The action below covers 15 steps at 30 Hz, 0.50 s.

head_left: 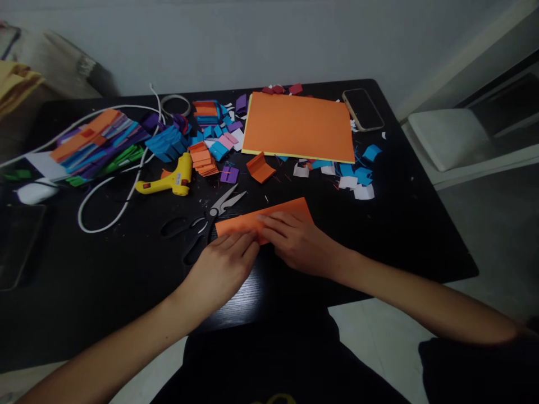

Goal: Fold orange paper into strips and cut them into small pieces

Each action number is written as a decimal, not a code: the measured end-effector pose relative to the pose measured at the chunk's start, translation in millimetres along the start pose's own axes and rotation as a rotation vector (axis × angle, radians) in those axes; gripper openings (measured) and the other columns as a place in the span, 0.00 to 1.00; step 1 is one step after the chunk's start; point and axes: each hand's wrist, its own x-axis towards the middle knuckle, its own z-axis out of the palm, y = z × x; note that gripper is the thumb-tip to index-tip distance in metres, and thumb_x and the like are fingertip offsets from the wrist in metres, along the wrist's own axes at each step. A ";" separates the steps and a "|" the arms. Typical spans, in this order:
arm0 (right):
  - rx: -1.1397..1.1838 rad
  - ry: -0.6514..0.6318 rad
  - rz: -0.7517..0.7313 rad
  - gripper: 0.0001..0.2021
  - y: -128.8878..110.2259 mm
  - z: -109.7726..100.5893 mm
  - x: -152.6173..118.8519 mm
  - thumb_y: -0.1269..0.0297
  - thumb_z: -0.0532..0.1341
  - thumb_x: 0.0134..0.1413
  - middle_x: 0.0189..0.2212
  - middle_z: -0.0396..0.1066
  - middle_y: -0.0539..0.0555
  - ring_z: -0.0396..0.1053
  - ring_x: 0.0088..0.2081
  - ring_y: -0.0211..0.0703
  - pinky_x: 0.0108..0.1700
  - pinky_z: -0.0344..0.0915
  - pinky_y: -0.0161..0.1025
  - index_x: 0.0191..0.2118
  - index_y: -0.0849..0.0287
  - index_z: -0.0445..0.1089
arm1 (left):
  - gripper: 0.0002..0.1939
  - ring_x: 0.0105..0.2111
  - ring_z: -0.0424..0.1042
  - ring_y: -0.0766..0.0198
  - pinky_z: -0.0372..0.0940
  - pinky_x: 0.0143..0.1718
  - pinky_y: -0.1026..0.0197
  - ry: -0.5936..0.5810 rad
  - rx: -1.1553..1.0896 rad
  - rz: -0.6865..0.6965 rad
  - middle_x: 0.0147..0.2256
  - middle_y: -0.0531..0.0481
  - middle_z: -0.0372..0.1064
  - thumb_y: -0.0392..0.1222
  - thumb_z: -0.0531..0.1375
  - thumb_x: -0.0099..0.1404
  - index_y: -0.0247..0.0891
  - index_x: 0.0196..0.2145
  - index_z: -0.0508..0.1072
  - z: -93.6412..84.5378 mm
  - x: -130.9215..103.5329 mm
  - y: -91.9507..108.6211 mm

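A folded strip of orange paper (295,209) lies slanted on the black table before me, touched by both hands. My left hand (225,266) has its fingers bent and pressed together on the near left edge of the strip; its thumb is mostly hidden. My right hand (301,244) rests across the middle of the paper with fingers stretched out and slightly apart, their tips close to the left hand. Just left of the strip are black-handled scissors (214,212), blades open, one handle near the left hand.
Behind lie a yellow glue gun (179,177), a stack of orange sheets (298,126), a folded orange piece (260,168) and a phone (362,109). Bundles of coloured paper strips (101,140) and a looping white cable (95,229) occupy the left. Paper scraps (364,192) are scattered right.
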 end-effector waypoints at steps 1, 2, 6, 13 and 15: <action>0.006 -0.003 0.017 0.16 0.5 0.8 -0.3 0.78 0.55 0.64 0.61 0.73 0.73 0.72 0.60 0.61 0.61 0.74 0.59 0.54 0.71 0.74 | 0.14 0.38 0.82 0.49 0.80 0.38 0.49 -0.007 0.003 -0.004 0.43 0.35 0.81 0.25 0.52 0.72 0.28 0.44 0.77 -0.2 -0.1 -0.1; 0.007 -0.004 0.033 0.16 1.0 1.2 -0.6 0.78 0.56 0.63 0.61 0.72 0.73 0.72 0.61 0.62 0.62 0.73 0.60 0.53 0.71 0.74 | 0.13 0.38 0.81 0.50 0.80 0.38 0.49 -0.016 0.002 -0.007 0.43 0.35 0.80 0.25 0.52 0.72 0.29 0.43 0.77 -0.5 -0.1 -0.1; 0.009 -0.009 0.069 0.16 2.6 1.0 -0.5 0.77 0.57 0.61 0.64 0.70 0.73 0.70 0.63 0.63 0.63 0.71 0.61 0.52 0.69 0.73 | 0.12 0.38 0.80 0.50 0.78 0.37 0.49 -0.075 0.006 -0.025 0.42 0.37 0.79 0.25 0.54 0.71 0.30 0.42 0.77 0.0 0.3 0.9; 0.040 -0.024 0.050 0.22 0.7 3.3 3.1 0.77 0.56 0.61 0.65 0.68 0.74 0.67 0.65 0.65 0.65 0.69 0.62 0.60 0.74 0.69 | 0.11 0.48 0.80 0.43 0.78 0.45 0.45 0.015 0.057 -0.141 0.51 0.30 0.78 0.33 0.55 0.75 0.27 0.49 0.76 7.9 -2.5 1.8; 0.051 -0.037 0.063 0.22 0.5 3.4 3.2 0.77 0.56 0.62 0.66 0.68 0.73 0.66 0.66 0.64 0.65 0.69 0.62 0.61 0.72 0.69 | 0.14 0.53 0.79 0.40 0.78 0.49 0.42 0.034 0.080 -0.183 0.55 0.26 0.76 0.36 0.55 0.76 0.25 0.52 0.75 8.7 -3.7 2.5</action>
